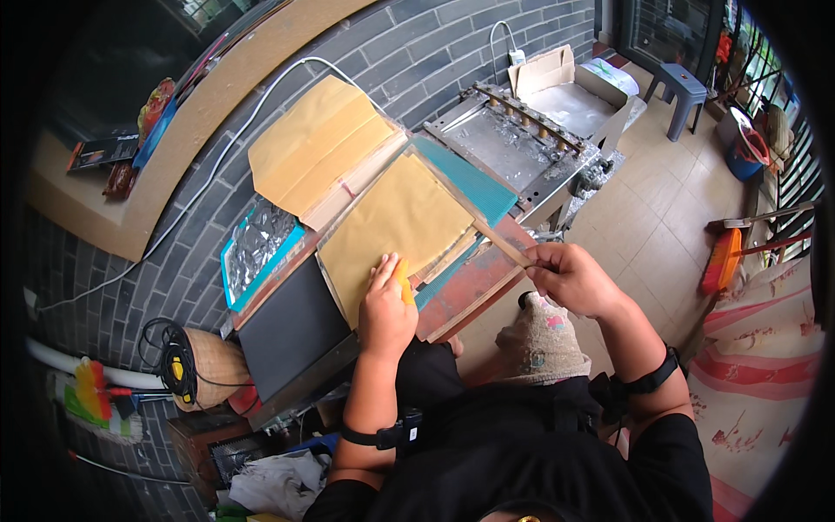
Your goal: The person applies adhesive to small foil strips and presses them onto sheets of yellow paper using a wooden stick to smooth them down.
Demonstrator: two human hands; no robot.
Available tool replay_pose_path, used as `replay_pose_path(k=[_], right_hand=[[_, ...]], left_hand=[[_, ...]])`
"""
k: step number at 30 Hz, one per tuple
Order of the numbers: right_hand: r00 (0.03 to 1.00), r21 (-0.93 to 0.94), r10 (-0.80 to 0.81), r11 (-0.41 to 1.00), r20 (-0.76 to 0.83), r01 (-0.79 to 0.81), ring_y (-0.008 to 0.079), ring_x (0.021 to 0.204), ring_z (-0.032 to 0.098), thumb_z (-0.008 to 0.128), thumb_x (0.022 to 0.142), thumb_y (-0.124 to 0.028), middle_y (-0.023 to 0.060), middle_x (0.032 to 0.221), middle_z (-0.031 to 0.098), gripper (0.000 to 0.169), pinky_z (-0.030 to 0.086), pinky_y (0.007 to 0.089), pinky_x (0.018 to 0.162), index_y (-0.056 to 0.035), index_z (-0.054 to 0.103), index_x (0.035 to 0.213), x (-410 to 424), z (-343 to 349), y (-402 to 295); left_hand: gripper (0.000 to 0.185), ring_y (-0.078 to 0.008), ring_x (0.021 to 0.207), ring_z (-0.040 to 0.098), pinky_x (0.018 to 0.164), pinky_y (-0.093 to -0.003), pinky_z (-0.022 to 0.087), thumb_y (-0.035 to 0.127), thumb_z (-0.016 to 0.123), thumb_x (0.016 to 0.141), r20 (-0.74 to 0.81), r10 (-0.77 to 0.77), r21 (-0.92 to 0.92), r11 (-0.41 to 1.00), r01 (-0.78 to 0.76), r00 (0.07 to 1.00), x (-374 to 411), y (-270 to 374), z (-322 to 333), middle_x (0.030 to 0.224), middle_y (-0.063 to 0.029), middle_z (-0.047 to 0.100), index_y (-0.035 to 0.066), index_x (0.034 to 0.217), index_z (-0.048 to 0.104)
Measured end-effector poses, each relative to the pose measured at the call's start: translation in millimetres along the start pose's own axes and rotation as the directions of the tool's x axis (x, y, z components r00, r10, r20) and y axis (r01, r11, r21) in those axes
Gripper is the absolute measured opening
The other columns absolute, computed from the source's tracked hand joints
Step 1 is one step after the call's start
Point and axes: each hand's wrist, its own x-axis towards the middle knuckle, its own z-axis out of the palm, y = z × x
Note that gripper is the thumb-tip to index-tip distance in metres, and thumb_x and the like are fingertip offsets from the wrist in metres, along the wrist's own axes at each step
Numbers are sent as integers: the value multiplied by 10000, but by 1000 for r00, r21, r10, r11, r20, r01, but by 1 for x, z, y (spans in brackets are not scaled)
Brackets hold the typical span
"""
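Note:
My left hand lies on top of a stack of golden-brown sheets, fingers extended. Along its thumb side is a yellow-orange piece; whether it covers the thumb or is held, I cannot tell. My right hand pinches the near end of a thin, flat wooden strip. The strip's far part runs along the right edge of the stack. Under the stack show a teal ribbed mat and a worn reddish board.
Behind the stack lies a folded tan sheet. A blue-rimmed tray holds crumpled silvery film, beside a black panel. A metal machine bed stands at the far right. A plastic stool and a broom are farther right.

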Motion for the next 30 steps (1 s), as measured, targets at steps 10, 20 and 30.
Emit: replay_pose_path(k=[10,20,30], right_hand=[[999,-84,-14,996,-38,11,46,523,448,527,913,-63,-28,635,521,147,370,226,477,-13,606,1026,-5,6,-21],[984,-133,-17,990,179,42,120,630,545,578,858,7,64,704,595,204,461,286,600,10,621,1057,-58,-9,-37],[993,-22,108,994,43,-107,60,588,492,527,878,23,-9,677,555,194,415,224,549,32,610,1053,-61,-18,-32]], left_hand=[[377,-265,1046,618,882,-363,501,247,594,911,243,-324,-888,304,344,914,83,-26,9,1145,-178,616,-39,1154,563],[90,-173,768,637,685,-295,520,48,604,830,392,-491,-896,-14,443,778,97,-79,9,836,-67,641,35,919,592],[303,-220,992,598,880,-359,474,100,576,864,395,-331,-918,-183,352,857,67,-122,-34,1073,-79,625,51,1161,549]])
